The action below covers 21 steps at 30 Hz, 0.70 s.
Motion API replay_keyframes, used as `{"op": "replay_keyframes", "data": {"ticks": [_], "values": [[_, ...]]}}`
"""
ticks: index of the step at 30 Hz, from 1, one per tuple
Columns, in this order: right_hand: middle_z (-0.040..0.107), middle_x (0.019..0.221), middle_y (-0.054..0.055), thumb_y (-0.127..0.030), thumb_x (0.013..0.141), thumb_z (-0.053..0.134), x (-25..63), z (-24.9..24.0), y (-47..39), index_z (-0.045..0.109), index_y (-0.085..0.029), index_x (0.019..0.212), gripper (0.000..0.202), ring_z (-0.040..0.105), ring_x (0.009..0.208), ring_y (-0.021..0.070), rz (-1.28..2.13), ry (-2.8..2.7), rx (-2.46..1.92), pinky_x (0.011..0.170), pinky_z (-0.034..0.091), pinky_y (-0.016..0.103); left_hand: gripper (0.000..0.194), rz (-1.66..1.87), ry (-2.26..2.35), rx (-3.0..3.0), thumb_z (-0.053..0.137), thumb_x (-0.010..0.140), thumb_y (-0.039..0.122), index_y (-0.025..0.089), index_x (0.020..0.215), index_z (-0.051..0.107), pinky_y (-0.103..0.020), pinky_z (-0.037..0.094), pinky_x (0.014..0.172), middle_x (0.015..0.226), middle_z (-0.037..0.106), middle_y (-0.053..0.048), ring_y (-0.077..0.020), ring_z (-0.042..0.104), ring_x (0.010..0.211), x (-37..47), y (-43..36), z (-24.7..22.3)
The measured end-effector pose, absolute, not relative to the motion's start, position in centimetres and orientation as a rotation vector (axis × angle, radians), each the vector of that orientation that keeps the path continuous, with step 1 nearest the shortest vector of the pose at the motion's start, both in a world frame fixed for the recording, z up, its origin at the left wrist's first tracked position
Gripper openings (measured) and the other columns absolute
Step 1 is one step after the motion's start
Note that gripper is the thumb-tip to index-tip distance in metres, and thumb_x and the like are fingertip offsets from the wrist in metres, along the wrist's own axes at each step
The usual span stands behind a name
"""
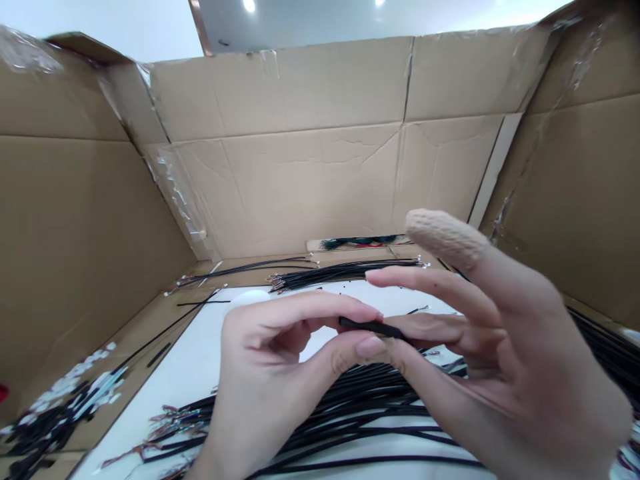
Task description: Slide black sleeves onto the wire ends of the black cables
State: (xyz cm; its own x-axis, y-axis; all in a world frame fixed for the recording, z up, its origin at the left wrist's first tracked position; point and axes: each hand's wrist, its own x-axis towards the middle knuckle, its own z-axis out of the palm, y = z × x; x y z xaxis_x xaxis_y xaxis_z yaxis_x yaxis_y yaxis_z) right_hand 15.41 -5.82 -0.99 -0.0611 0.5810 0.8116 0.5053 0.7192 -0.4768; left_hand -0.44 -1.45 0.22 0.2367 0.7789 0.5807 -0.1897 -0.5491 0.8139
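Observation:
A short black tube [367, 325] lies between the fingertips of both hands, near the middle of the view. My left hand [295, 360] pinches its left part between thumb and forefinger. The thumb and a finger of my right hand [480, 340] close on its right end, while the other fingers are raised. A tan cover wraps one raised fingertip of that hand. Below and behind the hands, a spread of black cables [370, 400] with frayed coloured wire ends rests on the white surface [135, 413].
Cardboard walls [310, 167] enclose the back and sides. Another black cable bundle [345, 270] lies at the back. White connectors [75, 377] and black pieces sit at the left. More black cables [600, 347] are at the right edge.

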Motion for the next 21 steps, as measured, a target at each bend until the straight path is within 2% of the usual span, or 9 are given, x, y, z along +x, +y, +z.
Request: {"op": "replay_keyframes", "data": {"ticks": [3, 5, 8, 11, 13, 15, 17, 19, 21], "values": [[0.071, 0.123, 0.002, 0.007, 0.082, 0.062, 15.1, -0.8, -5.9, 0.022, -0.042, 0.156, 0.097, 0.064, 0.123, 0.0256, 0.127, -1.645, -0.861, 0.081, 0.066, 0.024, 0.019, 1.243, 0.462, 1.514, 0.081, 0.074, 0.011, 0.030, 0.080, 0.082, -0.011, 0.060, 0.062, 0.079, 0.079, 0.002, -0.0114, 0.074, 0.069, -0.4, -0.7, 0.1], [0.063, 0.137, 0.005, 0.010, 0.080, 0.061, 15.0, -0.9, -5.5, 0.022, -0.041, 0.155, 0.099, 0.061, 0.126, 0.0282, 0.144, -1.655, -0.813, 0.083, 0.067, 0.026, 0.012, 1.137, 0.417, 1.465, 0.079, 0.078, 0.018, 0.029, 0.080, 0.082, -0.014, 0.061, 0.064, 0.082, 0.080, -0.001, -0.0137, 0.075, 0.072, -0.4, -0.1, 0.0], [0.049, 0.151, 0.006, 0.008, 0.082, 0.061, 14.9, -1.3, -4.6, 0.022, -0.042, 0.153, 0.094, 0.055, 0.133, 0.0253, 0.174, -1.685, -0.731, 0.083, 0.066, 0.023, 0.006, 1.091, 0.423, 1.460, 0.078, 0.080, 0.022, 0.026, 0.082, 0.082, -0.018, 0.062, 0.070, 0.084, 0.080, -0.004, -0.0161, 0.076, 0.077, -0.5, 0.6, -0.1], [0.040, 0.157, 0.005, 0.002, 0.085, 0.061, 14.9, -1.7, -3.7, 0.025, -0.040, 0.149, 0.085, 0.050, 0.138, 0.0214, 0.264, -1.679, -0.700, 0.081, 0.066, 0.021, 0.004, 1.154, 0.465, 1.434, 0.079, 0.078, 0.021, 0.023, 0.076, 0.081, -0.018, 0.059, 0.062, 0.074, 0.077, -0.003, -0.0136, 0.072, 0.066, -0.3, 0.8, -0.3], [0.046, 0.150, 0.007, -0.003, 0.085, 0.064, 14.9, -1.9, -3.4, 0.026, -0.038, 0.148, 0.082, 0.061, 0.125, 0.0195, 0.362, -1.665, -0.706, 0.082, 0.065, 0.024, 0.005, 1.227, 0.480, 1.411, 0.080, 0.077, 0.021, 0.022, 0.073, 0.080, -0.016, 0.055, 0.056, 0.067, 0.074, -0.001, -0.0105, 0.067, 0.059, -0.1, 0.9, -0.4], [0.054, 0.137, 0.007, -0.008, 0.083, 0.070, 15.2, -1.9, -3.2, 0.027, -0.037, 0.147, 0.083, 0.072, 0.096, 0.0148, 0.475, -1.675, -0.775, 0.081, 0.065, 0.026, 0.004, 1.302, 0.486, 1.401, 0.081, 0.076, 0.020, 0.022, 0.072, 0.079, -0.015, 0.053, 0.055, 0.064, 0.072, -0.001, -0.0087, 0.063, 0.056, 0.1, 1.0, -0.5], [0.062, 0.119, 0.004, -0.013, 0.080, 0.073, 15.7, -1.7, -3.0, 0.033, -0.034, 0.143, 0.078, 0.071, 0.077, 0.0120, 0.597, -1.752, -0.912, 0.076, 0.064, 0.027, 0.003, 1.402, 0.504, 1.384, 0.082, 0.074, 0.019, 0.021, 0.072, 0.080, -0.014, 0.054, 0.056, 0.065, 0.073, -0.002, -0.0079, 0.062, 0.056, 0.1, 1.2, -0.5], [0.066, 0.098, 0.000, -0.013, 0.082, 0.069, 16.2, -1.3, -2.7, 0.048, -0.028, 0.129, 0.055, 0.068, 0.077, 0.0140, 0.695, -1.878, -1.041, 0.072, 0.061, 0.028, 0.005, 1.516, 0.531, 1.362, 0.086, 0.070, 0.021, 0.020, 0.071, 0.080, -0.013, 0.054, 0.054, 0.067, 0.074, -0.004, -0.0076, 0.061, 0.055, -0.1, 1.5, -0.3], [0.063, 0.076, -0.003, -0.011, 0.084, 0.063, 16.6, -0.8, -2.4, 0.060, -0.022, 0.100, 0.019, 0.063, 0.073, 0.0139, 0.748, -1.962, -1.085, 0.066, 0.056, 0.025, 0.010, 1.600, 0.546, 1.346, 0.088, 0.066, 0.024, 0.020, 0.069, 0.080, -0.013, 0.053, 0.053, 0.067, 0.075, -0.004, -0.0078, 0.063, 0.056, -0.3, 1.7, -0.1]]}}
